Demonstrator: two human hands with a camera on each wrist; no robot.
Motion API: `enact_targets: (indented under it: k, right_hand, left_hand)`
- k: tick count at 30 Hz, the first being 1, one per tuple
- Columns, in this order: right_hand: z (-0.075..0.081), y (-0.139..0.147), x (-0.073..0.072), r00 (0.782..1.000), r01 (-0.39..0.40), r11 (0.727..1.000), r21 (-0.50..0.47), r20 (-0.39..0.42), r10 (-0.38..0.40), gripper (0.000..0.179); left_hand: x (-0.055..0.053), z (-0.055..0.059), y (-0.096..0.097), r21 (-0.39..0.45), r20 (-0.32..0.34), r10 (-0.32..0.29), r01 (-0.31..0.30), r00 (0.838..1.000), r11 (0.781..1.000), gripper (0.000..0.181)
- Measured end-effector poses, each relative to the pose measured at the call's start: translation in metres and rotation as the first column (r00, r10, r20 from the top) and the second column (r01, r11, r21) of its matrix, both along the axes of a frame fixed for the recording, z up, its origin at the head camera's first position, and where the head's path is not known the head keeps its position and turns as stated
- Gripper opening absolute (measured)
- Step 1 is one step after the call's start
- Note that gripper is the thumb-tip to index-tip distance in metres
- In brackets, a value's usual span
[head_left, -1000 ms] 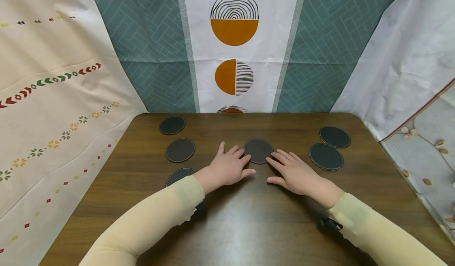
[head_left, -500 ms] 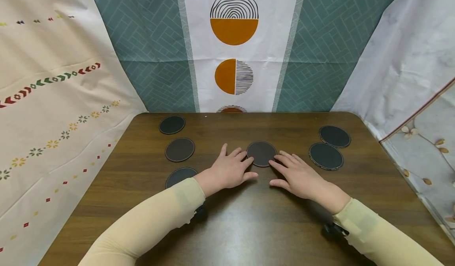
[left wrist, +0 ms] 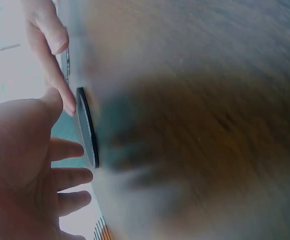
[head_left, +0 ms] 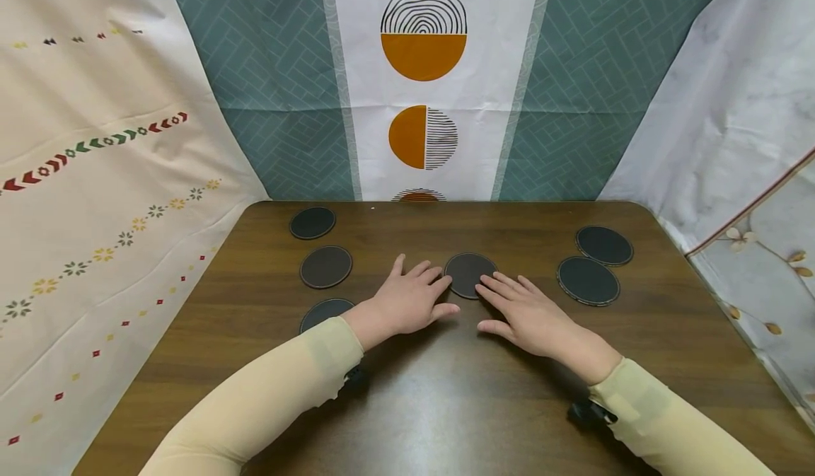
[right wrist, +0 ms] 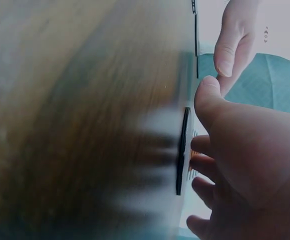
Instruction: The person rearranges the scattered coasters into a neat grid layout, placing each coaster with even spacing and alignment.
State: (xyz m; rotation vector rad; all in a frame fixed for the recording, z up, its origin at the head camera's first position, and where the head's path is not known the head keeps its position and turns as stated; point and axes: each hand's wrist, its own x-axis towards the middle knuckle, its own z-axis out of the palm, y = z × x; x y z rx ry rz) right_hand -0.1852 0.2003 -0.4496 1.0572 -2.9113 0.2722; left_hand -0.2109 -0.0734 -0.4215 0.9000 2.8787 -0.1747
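Note:
A round dark brown coaster (head_left: 467, 272) with a stitched edge lies flat on the table between the two hands. My left hand (head_left: 410, 300) has its fingers spread and straight, with the fingertips right at the coaster's left edge. From the other side my right hand (head_left: 531, 317) reaches in, palm down, its index and middle fingertips overlapping the coaster's right edge. In the left wrist view the coaster (left wrist: 87, 127) appears edge-on just beyond the fingers. Its thin dark rim (right wrist: 183, 152) shows beside the right hand's fingers in the right wrist view.
On the left of the wooden table (head_left: 407, 405) lie a black coaster (head_left: 313, 222), a brown coaster (head_left: 326, 266) and another dark coaster (head_left: 323, 312), partly behind the left sleeve. At right, a black coaster (head_left: 605, 245) touches a second one (head_left: 588, 281). Patterned cloths hang around the table.
The middle coaster first shifted slightly right and nearer, with both hands following. Since then the right hand has moved a little left, its fingertips now overlapping the coaster's edge.

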Motion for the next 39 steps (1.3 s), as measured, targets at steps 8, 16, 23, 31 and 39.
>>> enact_targets:
  k: [8, 16, 23, 31, 39]
  right_hand:
    - [-0.001, -0.002, 0.0, 1.0, -0.007, 1.0, 0.004, 0.011, 0.007, 0.076]
    - [0.002, -0.001, 0.002, 1.0, -0.014, 1.0, -0.006, 0.015, 0.014, 0.073]
    - [0.004, 0.0, 0.001, 1.0, -0.019, 1.0, -0.015, 0.012, 0.019, 0.071]
    - [0.003, 0.001, 0.001, 0.999, -0.012, 1.0, -0.027, 0.031, 0.012, 0.072]
    - [0.001, 0.0, 0.0, 0.999, -0.009, 0.999, -0.034, 0.051, 0.011, 0.073]
  left_hand:
    - [0.0, 0.003, -0.022, 0.022, -0.03, 0.03, -0.03, 0.999, 0.999, 0.077]
    - [0.0, 0.006, -0.059, 0.054, -0.055, 0.076, -0.073, 0.996, 0.996, 0.075]
    - [-0.004, 0.009, -0.101, 0.096, -0.079, 0.147, -0.14, 0.986, 0.985, 0.074]
    - [-0.009, 0.004, -0.144, 0.147, -0.082, 0.271, -0.257, 0.959, 0.955, 0.073]
    - [-0.013, 0.0, -0.172, 0.16, -0.045, 0.366, -0.355, 0.93, 0.921, 0.072]
